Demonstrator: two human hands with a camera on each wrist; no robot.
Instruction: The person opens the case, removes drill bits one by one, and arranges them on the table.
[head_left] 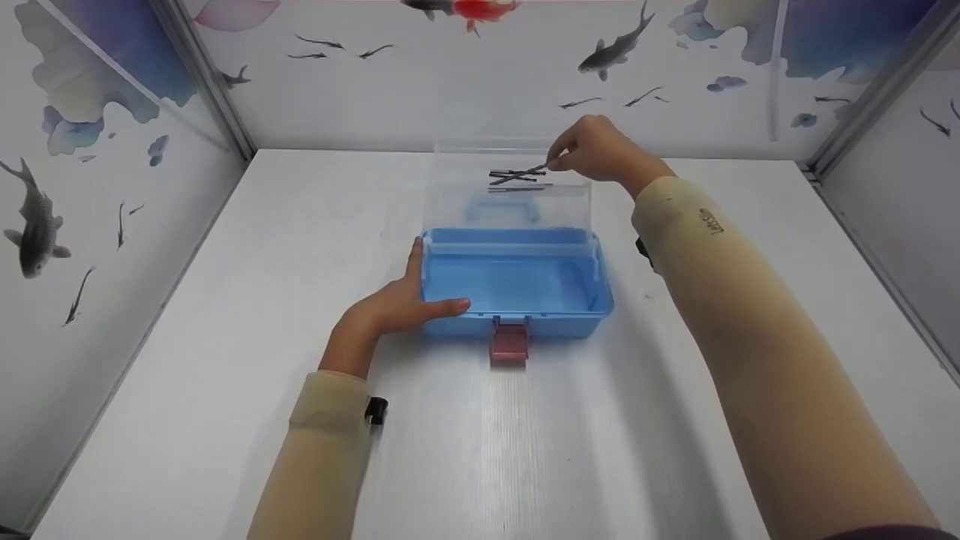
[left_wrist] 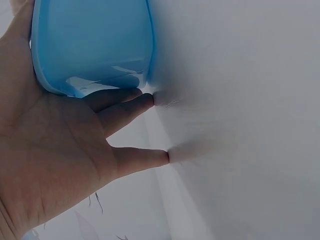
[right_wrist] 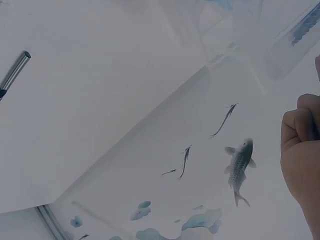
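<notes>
A blue plastic box stands with its clear lid raised at the back. My left hand rests against the box's left front corner, thumb along the front rim. In the left wrist view its fingers are straight and spread under the box's side, fingertips down at the white surface. My right hand is up by the lid's right side, pinching one end of a thin drill bit. Several more dark bits lie at the lid around it. The right wrist view shows a spiral-fluted part behind clear plastic.
A red latch hangs off the box's front. The box's blue interior has a clear strip across its back. White table surrounds it, and printed fish panels close in the back and sides. A silver rod shows in the right wrist view.
</notes>
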